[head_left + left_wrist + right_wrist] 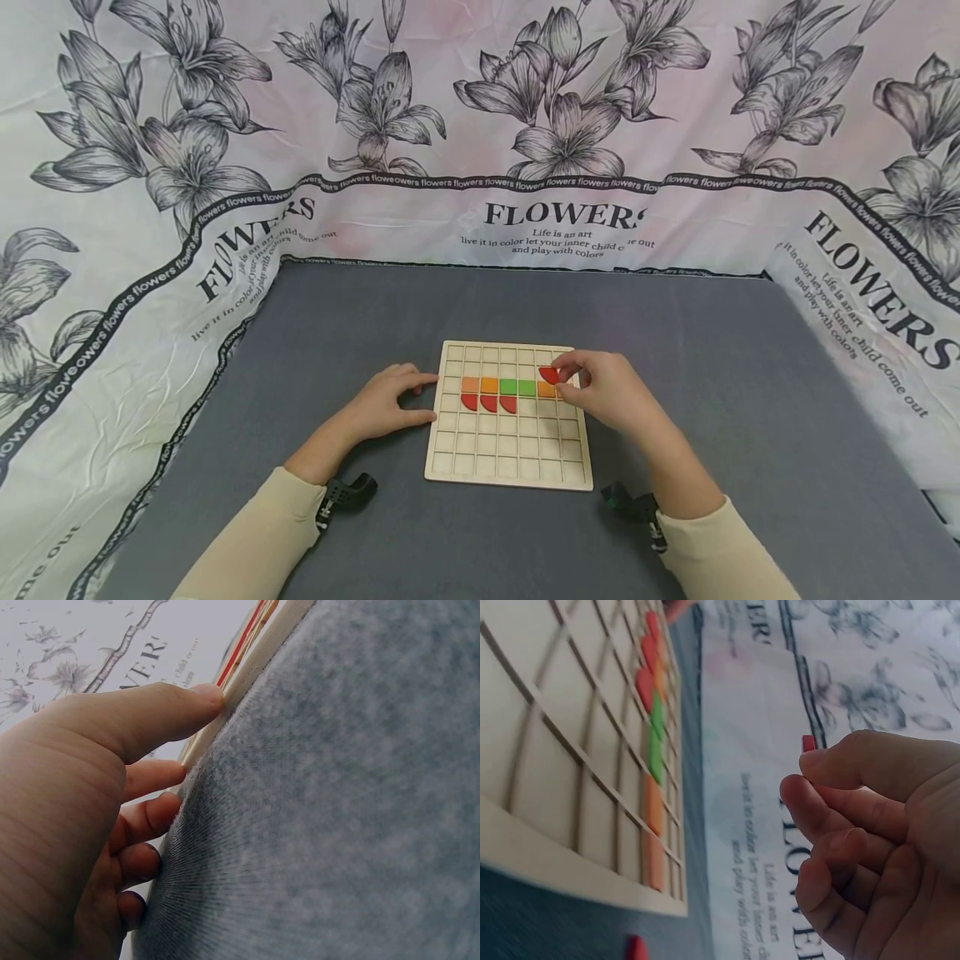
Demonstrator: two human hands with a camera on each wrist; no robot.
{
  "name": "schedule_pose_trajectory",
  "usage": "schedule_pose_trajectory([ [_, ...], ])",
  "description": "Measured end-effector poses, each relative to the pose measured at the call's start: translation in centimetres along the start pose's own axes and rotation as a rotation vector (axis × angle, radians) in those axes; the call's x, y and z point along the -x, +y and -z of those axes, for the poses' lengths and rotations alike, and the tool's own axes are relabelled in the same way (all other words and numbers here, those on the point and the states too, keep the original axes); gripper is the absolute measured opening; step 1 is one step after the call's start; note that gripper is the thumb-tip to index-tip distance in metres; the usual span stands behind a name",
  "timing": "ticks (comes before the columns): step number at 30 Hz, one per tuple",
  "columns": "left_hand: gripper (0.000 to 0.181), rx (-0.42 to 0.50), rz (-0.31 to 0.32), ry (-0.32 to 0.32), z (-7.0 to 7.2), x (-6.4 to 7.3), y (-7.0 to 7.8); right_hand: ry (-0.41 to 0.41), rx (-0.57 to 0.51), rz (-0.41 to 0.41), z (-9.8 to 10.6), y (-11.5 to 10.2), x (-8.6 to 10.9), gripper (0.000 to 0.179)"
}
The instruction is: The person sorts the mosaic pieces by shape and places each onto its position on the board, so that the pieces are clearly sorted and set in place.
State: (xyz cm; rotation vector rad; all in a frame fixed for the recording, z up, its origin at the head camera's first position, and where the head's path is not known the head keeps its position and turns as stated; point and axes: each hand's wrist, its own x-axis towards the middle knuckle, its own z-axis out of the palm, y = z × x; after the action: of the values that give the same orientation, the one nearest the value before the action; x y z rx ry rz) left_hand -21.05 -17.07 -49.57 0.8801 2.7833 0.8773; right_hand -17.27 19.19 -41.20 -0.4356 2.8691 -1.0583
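Note:
A pale wooden grid board [510,462] lies on the grey cloth. My left hand [393,402] rests at its left edge, thumb [172,712] and fingertips against the rim and the fingers spread. Above the upper right of the board, my right hand [611,390] pinches a red quarter-circle piece [550,375] between thumb and fingers; only its edge shows in the right wrist view. Orange and green square pieces [517,387] form a row across the board. Three red quarter-circle pieces [488,403] sit in cells just below the left part of that row.
Another red piece [636,949] lies on the cloth beside the board in the right wrist view. A flower-printed curtain [555,225] borders the grey table cloth [360,308] at the back and sides. Each wrist carries a small black camera mount [352,492].

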Motion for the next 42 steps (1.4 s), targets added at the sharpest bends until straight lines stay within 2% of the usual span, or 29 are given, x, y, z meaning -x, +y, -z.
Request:
schedule_pose_trajectory([
  [8, 0.058, -0.009, -0.002, 0.004, -0.2, -0.1, -0.2, -0.060, 0.100, 0.014, -2.4, -0.3, -0.3, 0.021],
  [18, 0.058, -0.021, -0.003, 0.005, -0.3, -0.1, -0.3, -0.131, 0.232, 0.020, -4.9, 0.6, -0.8, 0.018],
  [27, 0.058, -0.014, 0.006, 0.001, -0.2, -0.1, -0.3, -0.113, 0.276, 0.033, -5.1, 0.4, -0.8, 0.019],
  [34, 0.059, -0.016, 0.007, 0.001, -0.3, -0.1, -0.3, -0.079, 0.288, -0.002, -5.1, 0.6, -0.6, 0.015],
  [42, 0.059, -0.007, -0.011, 0.010, -0.2, 0.0, -0.2, -0.162, 0.222, -0.006, -4.4, 0.8, -0.6, 0.018],
])
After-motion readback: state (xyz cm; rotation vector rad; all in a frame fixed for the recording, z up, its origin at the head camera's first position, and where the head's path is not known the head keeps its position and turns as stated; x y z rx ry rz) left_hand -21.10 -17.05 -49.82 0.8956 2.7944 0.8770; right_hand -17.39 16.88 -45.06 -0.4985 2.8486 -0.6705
